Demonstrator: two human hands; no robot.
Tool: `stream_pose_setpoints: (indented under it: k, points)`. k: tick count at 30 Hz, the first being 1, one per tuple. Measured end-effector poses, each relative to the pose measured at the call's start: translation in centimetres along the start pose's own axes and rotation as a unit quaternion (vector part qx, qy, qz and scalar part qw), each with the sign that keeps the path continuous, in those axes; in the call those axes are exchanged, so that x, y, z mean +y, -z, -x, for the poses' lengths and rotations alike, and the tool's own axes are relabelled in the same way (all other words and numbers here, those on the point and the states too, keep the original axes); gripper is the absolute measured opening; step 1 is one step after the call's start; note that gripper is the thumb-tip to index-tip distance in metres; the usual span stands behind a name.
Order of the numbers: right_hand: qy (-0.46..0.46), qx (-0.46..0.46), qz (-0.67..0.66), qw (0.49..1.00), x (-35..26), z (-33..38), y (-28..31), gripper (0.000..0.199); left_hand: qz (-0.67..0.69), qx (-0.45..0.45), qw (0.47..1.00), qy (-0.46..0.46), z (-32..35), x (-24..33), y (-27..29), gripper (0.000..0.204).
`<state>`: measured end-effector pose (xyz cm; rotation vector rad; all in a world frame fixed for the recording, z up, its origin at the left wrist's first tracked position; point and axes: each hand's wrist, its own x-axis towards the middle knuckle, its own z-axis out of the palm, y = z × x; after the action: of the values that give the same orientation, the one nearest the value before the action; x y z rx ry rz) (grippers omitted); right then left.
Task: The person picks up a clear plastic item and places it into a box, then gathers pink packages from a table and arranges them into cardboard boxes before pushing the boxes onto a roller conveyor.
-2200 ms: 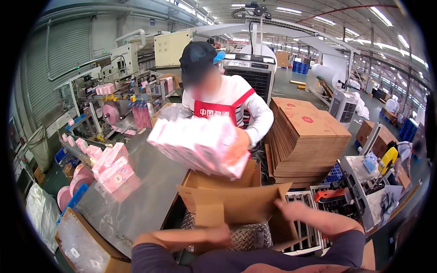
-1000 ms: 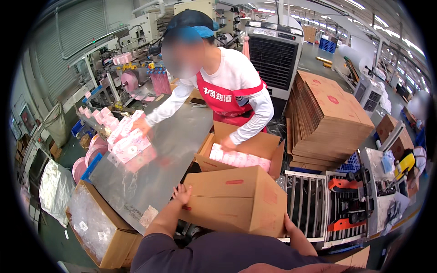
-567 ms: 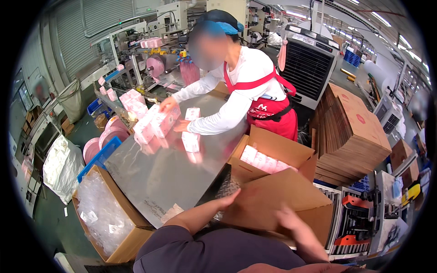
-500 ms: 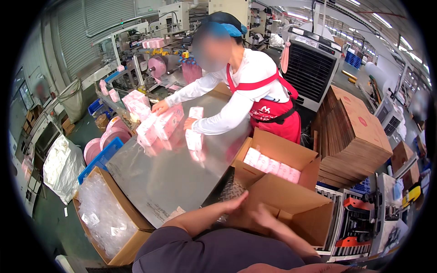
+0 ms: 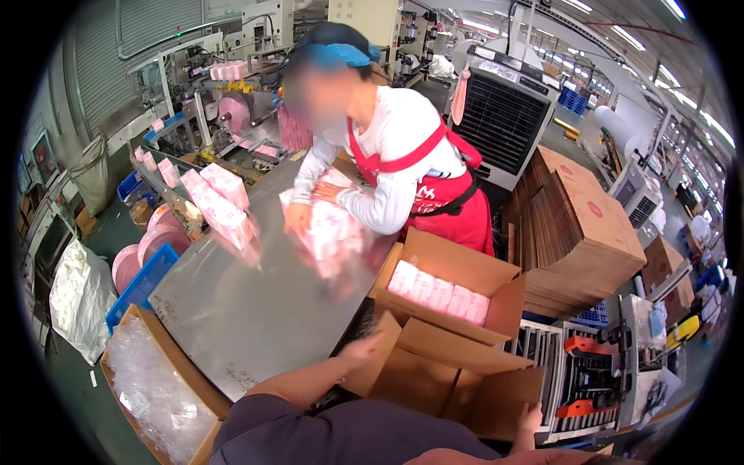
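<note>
An open cardboard box (image 5: 418,372) stands in front of me, with its bare inner walls and bottom showing. My left hand (image 5: 361,350) holds the flap on its left side. On the right side, my right hand (image 5: 530,419) grips the box's edge, fingers over the rim. Just beyond stands a second open carton (image 5: 496,314), holding a row of pink-and-white soft packs (image 5: 439,294). Across the metal table (image 5: 263,310), a co-worker in a red apron (image 5: 457,209) presses both hands on a cluster of similar packs (image 5: 329,232), blurred by motion.
More pink packs (image 5: 221,208) line the table's far left. A carton of clear plastic bags (image 5: 159,380) stands at near left, beside a blue crate (image 5: 143,283). Flattened cartons (image 5: 581,225) are stacked at right, behind a roller conveyor (image 5: 542,349).
My hands have moved apart to opposite sides of the near box, which now stands opened wider. The co-worker has gathered packs together at the table's middle. My view has shifted slightly.
</note>
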<state>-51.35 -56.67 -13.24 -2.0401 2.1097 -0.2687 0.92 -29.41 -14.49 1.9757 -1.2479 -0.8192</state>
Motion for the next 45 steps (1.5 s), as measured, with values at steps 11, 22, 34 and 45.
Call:
stream_pose_setpoints:
  k: [11,22,34,45]
  points:
    - [-0.093,-0.202,-0.251,0.942,9.0,-10.1,-6.5,0.044,0.239,-0.071,0.930,0.268,-1.2,-8.7,-12.5,0.110]
    - [0.093,-0.101,0.181,0.974,-11.3,0.8,-4.2,0.122,0.348,0.115,0.894,0.257,13.2,-1.0,8.3,0.076]
    - [0.005,-0.376,0.132,0.917,-11.1,1.0,-12.8,0.127,-0.067,0.467,0.525,0.709,49.7,-19.2,6.3,0.054]
    - [0.127,-0.264,0.235,0.927,-11.6,1.8,-12.3,0.119,-0.133,0.549,0.625,0.539,48.1,-17.2,5.3,0.022]
